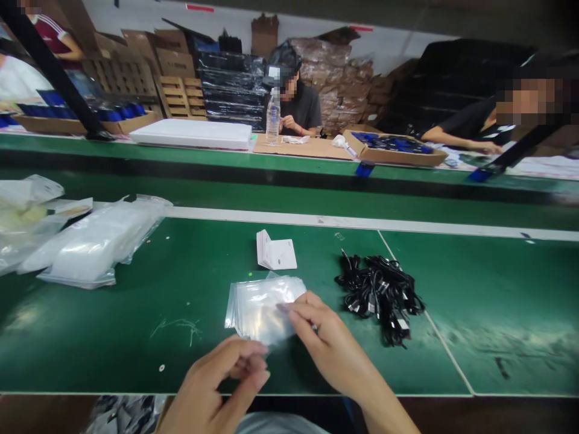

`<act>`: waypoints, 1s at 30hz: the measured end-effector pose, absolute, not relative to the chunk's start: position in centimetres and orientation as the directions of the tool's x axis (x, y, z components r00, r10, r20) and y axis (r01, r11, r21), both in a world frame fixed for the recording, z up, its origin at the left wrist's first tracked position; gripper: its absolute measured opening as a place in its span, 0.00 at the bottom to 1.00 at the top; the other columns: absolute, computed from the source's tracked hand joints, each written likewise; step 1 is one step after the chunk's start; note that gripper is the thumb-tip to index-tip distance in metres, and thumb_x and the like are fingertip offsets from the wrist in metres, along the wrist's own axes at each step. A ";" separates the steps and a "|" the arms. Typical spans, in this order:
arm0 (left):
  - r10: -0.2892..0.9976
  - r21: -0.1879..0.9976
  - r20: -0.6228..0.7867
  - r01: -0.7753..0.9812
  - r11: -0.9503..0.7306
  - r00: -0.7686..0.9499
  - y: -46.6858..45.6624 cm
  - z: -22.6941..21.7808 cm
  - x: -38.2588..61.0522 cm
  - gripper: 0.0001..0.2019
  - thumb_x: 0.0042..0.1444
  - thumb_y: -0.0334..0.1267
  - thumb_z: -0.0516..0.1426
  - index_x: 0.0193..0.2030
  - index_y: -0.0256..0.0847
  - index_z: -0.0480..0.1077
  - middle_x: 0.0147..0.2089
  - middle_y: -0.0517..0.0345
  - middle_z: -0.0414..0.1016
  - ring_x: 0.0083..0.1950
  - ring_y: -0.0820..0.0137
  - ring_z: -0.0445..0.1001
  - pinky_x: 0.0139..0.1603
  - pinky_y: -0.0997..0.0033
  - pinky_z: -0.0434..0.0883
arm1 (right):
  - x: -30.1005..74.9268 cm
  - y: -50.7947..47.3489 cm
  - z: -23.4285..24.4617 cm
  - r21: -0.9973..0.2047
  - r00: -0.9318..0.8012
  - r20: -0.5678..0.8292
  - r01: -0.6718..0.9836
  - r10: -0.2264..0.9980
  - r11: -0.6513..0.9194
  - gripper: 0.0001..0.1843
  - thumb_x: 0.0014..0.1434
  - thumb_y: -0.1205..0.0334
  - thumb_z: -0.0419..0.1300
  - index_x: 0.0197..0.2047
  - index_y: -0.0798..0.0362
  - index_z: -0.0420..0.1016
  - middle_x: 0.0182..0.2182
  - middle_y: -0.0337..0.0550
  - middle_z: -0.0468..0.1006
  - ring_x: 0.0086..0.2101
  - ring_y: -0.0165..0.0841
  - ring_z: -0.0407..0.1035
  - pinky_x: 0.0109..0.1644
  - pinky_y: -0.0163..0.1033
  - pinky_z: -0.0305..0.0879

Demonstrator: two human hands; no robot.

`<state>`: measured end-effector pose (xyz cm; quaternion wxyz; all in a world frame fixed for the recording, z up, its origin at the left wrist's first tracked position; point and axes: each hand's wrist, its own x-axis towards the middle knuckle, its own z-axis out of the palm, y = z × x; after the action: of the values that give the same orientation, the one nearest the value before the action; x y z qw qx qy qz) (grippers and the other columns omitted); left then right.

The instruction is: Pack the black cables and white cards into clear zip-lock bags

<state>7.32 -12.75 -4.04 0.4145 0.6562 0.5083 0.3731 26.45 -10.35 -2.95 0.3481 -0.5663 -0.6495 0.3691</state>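
Observation:
A stack of clear plastic zip bags (257,301) lies fanned out on the green bench in front of me. My right hand (319,331) is over its right side, thumb and forefinger pinched together on the top bag. At the stack's near edge is my left hand (230,377), fingers half curled, with a gap between thumb and forefinger. The left forefinger's tip meets the bags' lower corner; nothing shows in its grasp. Just beyond the bags stands a pile of folded white leaflets (280,253). Bundled black USB cables (382,292) lie right of my right hand.
Large bags of clear plastic bags (94,241) lie at the left. A pale strip (316,219) runs across the bench. Opposite, co-workers sit behind a shelf holding a water bottle (272,117), a white foam slab (192,132) and a carton of blue-black items (393,147).

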 end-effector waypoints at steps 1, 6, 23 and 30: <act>0.978 0.923 0.064 0.361 -0.133 0.198 -12.1 -3.8 8.3 0.06 0.52 0.42 0.58 0.36 0.48 0.74 0.30 0.61 0.78 0.29 0.72 0.78 0.31 0.78 0.75 | 26.1 -10.6 -3.1 -0.910 -0.093 0.008 0.413 0.996 0.046 0.11 0.60 0.65 0.52 0.29 0.53 0.72 0.28 0.40 0.70 0.31 0.32 0.66 0.35 0.36 0.61; 0.974 0.896 0.156 0.392 -0.210 0.164 -10.4 -4.3 9.8 0.07 0.53 0.39 0.58 0.38 0.44 0.73 0.38 0.58 0.79 0.31 0.72 0.79 0.33 0.79 0.77 | 24.5 -11.4 -4.3 -0.992 0.101 -0.079 0.095 0.992 -0.088 0.08 0.51 0.61 0.62 0.25 0.55 0.70 0.23 0.37 0.69 0.25 0.28 0.63 0.29 0.33 0.60; 0.918 0.798 0.243 0.473 -0.373 0.314 -10.9 -4.7 9.2 0.09 0.58 0.33 0.55 0.42 0.46 0.75 0.33 0.63 0.77 0.33 0.77 0.77 0.34 0.85 0.72 | 24.5 -11.6 -4.4 -0.961 -0.053 -0.261 -0.081 0.964 -0.265 0.12 0.54 0.56 0.61 0.28 0.57 0.72 0.22 0.40 0.75 0.25 0.29 0.69 0.32 0.34 0.66; 0.915 0.775 0.245 0.503 -0.383 0.320 -11.1 -4.8 9.5 0.10 0.58 0.33 0.54 0.44 0.48 0.74 0.34 0.64 0.77 0.34 0.77 0.76 0.35 0.85 0.71 | 24.7 -11.5 -4.5 -0.961 -0.060 -0.260 -0.081 0.964 -0.264 0.10 0.54 0.58 0.60 0.28 0.56 0.73 0.22 0.41 0.76 0.26 0.30 0.71 0.33 0.36 0.68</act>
<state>9.52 -11.11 -4.81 0.2977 0.7559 0.4689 0.3465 24.72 -11.55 -4.48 0.4387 -0.5267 -0.4191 0.5955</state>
